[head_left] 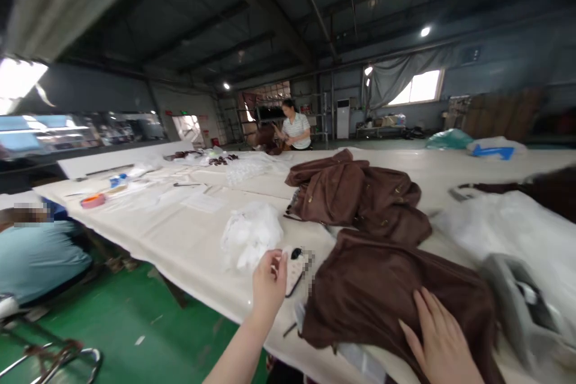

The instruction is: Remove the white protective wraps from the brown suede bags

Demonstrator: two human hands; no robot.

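My right hand (pixel 438 333) lies flat with its fingers stretched out on a dark brown soft bag (pixel 382 288) in front of me on the table. To the left of that bag is my left hand (pixel 271 279), its thumb and fingers curled together in a pinch. Whatever may be between those fingertips is too small to make out. Right beside them lies what looks like a phone in a pale patterned case (pixel 294 270). A crumpled heap of thin white plastic (pixel 252 234) sits just beyond my left hand. More brown bags (pixel 355 192) are piled behind the nearest one.
A grey bin-like holder (pixel 517 300) and clear plastic sheeting (pixel 499 222) stand at the right. Along the left of the white-covered table (pixel 180 240) are papers and an orange tape roll (pixel 92 200). One person (pixel 296 129) is across the table; another (pixel 40 258) bends at left.
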